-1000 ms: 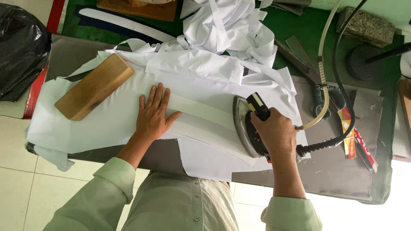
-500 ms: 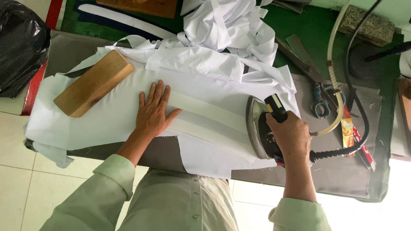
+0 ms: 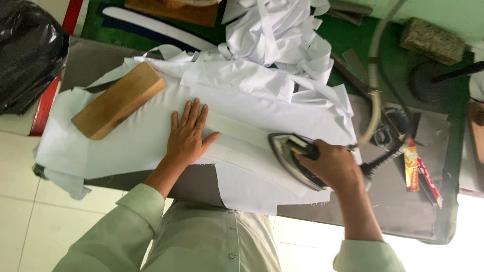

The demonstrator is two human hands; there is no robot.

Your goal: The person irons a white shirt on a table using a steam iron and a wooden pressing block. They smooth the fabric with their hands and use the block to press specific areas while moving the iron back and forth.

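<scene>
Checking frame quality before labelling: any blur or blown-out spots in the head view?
Head view: right hand and iron slightly motion-blurred, hose beside them smeared; left hand on white cloth sharp; bottom-right floor overexposed; cloth bright, folds still readable.

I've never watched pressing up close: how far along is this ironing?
Done: the folded white strip lies flat under the left hand. In hand: the right hand holds the iron on the strip's end. Left: a crumpled heap of white pieces waits behind.
</scene>
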